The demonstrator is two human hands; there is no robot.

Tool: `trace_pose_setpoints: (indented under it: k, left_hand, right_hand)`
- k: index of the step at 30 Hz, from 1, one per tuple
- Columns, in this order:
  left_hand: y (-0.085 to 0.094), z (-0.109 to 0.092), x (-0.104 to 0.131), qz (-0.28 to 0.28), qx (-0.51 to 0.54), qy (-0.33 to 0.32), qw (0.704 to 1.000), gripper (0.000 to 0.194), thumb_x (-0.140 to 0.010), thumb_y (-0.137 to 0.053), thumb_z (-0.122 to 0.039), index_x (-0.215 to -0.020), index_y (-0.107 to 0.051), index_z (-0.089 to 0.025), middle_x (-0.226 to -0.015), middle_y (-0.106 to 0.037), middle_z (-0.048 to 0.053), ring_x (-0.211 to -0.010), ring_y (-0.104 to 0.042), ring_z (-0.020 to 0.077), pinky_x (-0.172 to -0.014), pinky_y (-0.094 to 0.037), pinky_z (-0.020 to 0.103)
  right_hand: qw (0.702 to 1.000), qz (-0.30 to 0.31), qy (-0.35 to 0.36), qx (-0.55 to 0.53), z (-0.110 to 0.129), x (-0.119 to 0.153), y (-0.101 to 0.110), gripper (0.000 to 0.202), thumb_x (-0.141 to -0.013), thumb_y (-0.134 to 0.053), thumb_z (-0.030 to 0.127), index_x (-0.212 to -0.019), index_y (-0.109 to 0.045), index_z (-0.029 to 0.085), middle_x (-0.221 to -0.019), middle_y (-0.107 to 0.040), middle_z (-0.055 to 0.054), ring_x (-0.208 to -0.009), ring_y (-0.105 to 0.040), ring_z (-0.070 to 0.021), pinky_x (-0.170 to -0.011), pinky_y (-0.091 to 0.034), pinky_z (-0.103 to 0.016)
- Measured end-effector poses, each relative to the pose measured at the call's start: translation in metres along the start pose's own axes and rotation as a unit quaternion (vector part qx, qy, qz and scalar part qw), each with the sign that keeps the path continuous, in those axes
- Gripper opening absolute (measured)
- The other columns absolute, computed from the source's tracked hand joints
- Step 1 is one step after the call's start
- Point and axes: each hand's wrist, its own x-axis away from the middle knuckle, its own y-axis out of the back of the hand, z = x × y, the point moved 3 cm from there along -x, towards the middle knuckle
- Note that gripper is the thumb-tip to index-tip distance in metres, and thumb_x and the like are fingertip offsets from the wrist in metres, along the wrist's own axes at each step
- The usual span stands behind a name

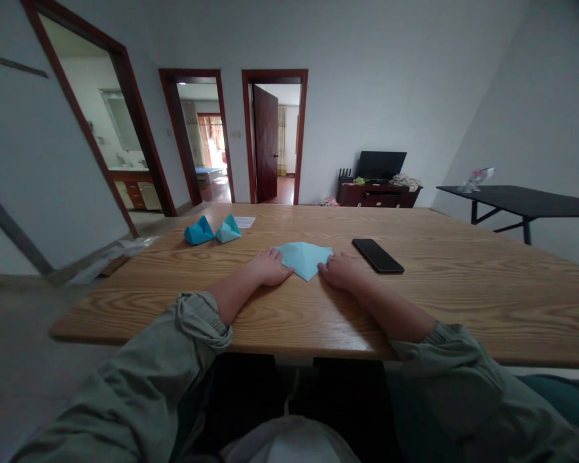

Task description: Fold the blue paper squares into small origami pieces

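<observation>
One pale blue paper (305, 260), partly folded, found lying on the wood-grain surface (294, 321), directly ahead, between left hand (269, 269) and right hand (340, 271). Broad across the far edge, drawn to a point at the near side; creases visible, exact layering too small to tell. Left fingers (273, 254) laid over the left corner, thumb reaching toward the near edge; right fingers (332, 258) bent against the right corner. Contact noted on both sides; whether pinching or merely pressing, cannot tell. Step in hand, as judged: aligning or flattening a fold, both hands together. For the next move, as judged, even pressure called for along the creases, with corners matched and layers square; risk of slipped layers if lifted unevenly. Recorded farther off to the left: deep blue folded paper (199, 231) and lighter blue folded paper (228, 229), raised in form, side by side, with white slip (245, 222) just beyond. Recorded to the right: black phone (377, 256), lying flat near the right hand, apart from the pale blue paper.
</observation>
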Motion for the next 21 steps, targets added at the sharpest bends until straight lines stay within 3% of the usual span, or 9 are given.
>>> trace_pose_setpoints:
  k: [4, 10, 15, 18, 21]
  left_hand:
    - [0.002, -0.001, 0.001, 0.006, 0.000, -0.014, 1.000, 0.082, -0.085, -0.024, -0.067, -0.142, -0.033, -0.009, -0.149, -0.026, 0.019, -0.138, -0.023, 0.0335, -0.110, -0.019, 0.050]
    - [-0.001, -0.001, -0.001, 0.033, 0.013, -0.083, 0.996, 0.079, -0.088, -0.026, -0.060, -0.143, -0.028, -0.004, -0.150, -0.021, 0.020, -0.138, -0.023, 0.0292, -0.111, -0.021, 0.039]
    - [-0.002, 0.004, -0.005, 0.051, 0.040, -0.077, 0.995, 0.083, -0.086, -0.029, -0.065, -0.144, -0.026, -0.005, -0.151, -0.019, 0.019, -0.139, -0.020, 0.0301, -0.111, -0.020, 0.041]
    - [-0.002, 0.007, -0.005, 0.058, 0.043, -0.074, 0.995, 0.086, -0.084, -0.028, -0.067, -0.145, -0.023, -0.007, -0.152, -0.015, 0.018, -0.140, -0.017, 0.0304, -0.111, -0.020, 0.043]
    - [0.000, 0.010, -0.005, 0.057, 0.042, -0.084, 0.994, 0.083, -0.086, -0.029, -0.065, -0.145, -0.024, -0.008, -0.152, -0.016, 0.017, -0.140, -0.018, 0.0287, -0.112, -0.019, 0.040]
  right_hand:
    - [0.999, -0.010, 0.044, -0.006, 0.003, 0.000, -0.001, 0.056, -0.092, -0.028, 0.047, -0.118, -0.057, 0.007, -0.126, -0.053, -0.025, -0.117, -0.048, -0.0339, -0.095, -0.035, -0.048]
    - [0.992, 0.013, 0.120, -0.031, 0.010, -0.003, -0.008, 0.060, -0.093, -0.024, 0.046, -0.129, -0.047, 0.003, -0.135, -0.045, -0.025, -0.126, -0.043, -0.0323, -0.101, -0.032, -0.043]
    - [0.991, 0.036, 0.115, -0.053, 0.009, -0.004, -0.007, 0.073, -0.090, -0.025, 0.059, -0.138, -0.039, 0.006, -0.144, -0.036, -0.023, -0.132, -0.035, -0.0343, -0.106, -0.026, -0.047]
    - [0.986, 0.045, 0.138, -0.080, 0.010, 0.000, -0.003, 0.090, -0.080, -0.032, 0.074, -0.142, -0.035, 0.008, -0.146, -0.031, -0.023, -0.135, -0.028, -0.0356, -0.109, -0.018, -0.049]
    - [0.976, 0.051, 0.174, -0.121, 0.015, 0.005, 0.003, 0.098, -0.072, -0.040, 0.079, -0.144, -0.033, 0.013, -0.148, -0.030, -0.020, -0.136, -0.027, -0.0353, -0.110, -0.019, -0.047]
